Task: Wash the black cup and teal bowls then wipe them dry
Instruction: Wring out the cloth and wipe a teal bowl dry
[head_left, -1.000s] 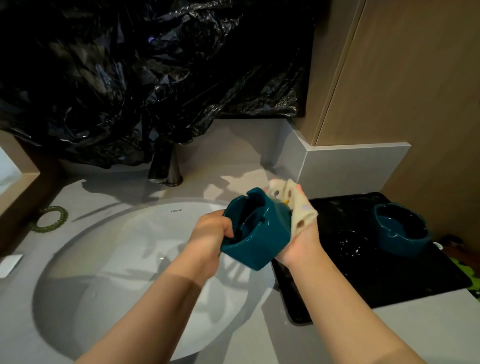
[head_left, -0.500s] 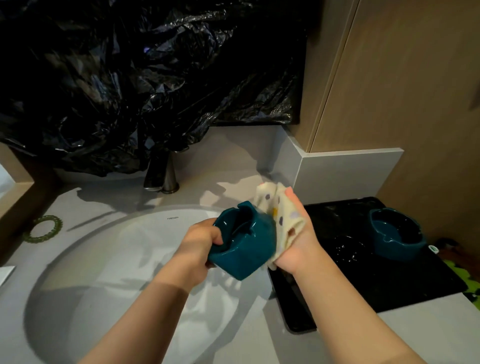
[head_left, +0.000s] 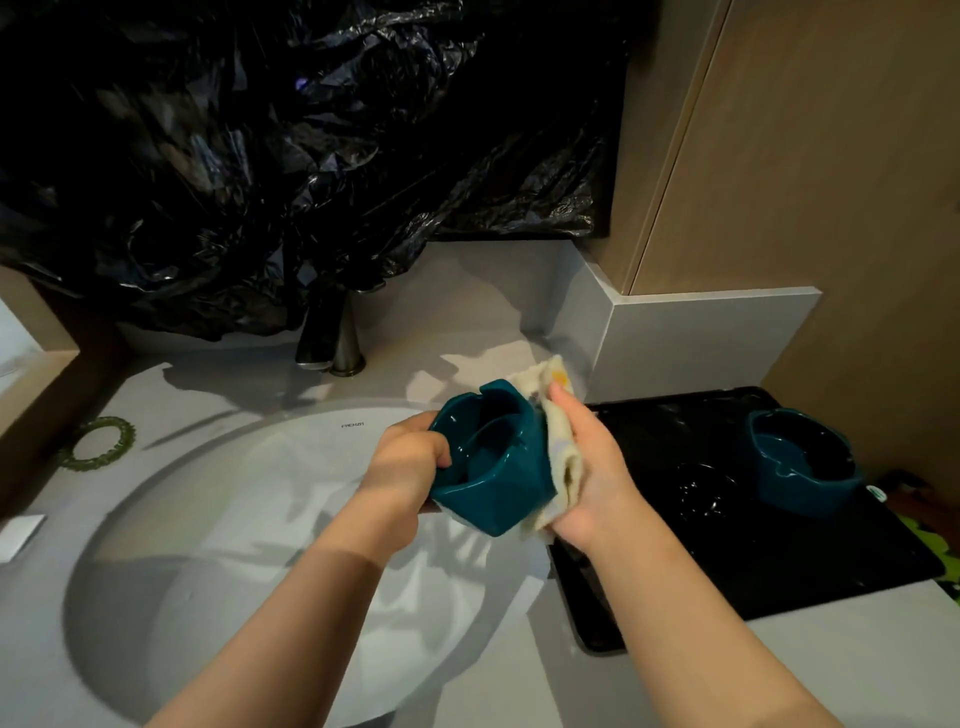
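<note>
A tilted teal bowl (head_left: 493, 467) is held over the 3 o'clock edge of the sink (head_left: 234, 519). Its rim is clamped at 9 o'clock by the left hand (head_left: 405, 467). A cream cloth (head_left: 563, 462) is clamped in the grip of the right hand (head_left: 592, 467) and pressed against the bowl's 3 o'clock side. Further toward 3 o'clock, a second teal bowl (head_left: 800, 467) and the black cup (head_left: 701, 488) are seen on the black tray (head_left: 779, 571).

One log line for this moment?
step: drying; left hand: grips teal bowl; right hand: holds cloth against it; other bowl: on tray
</note>
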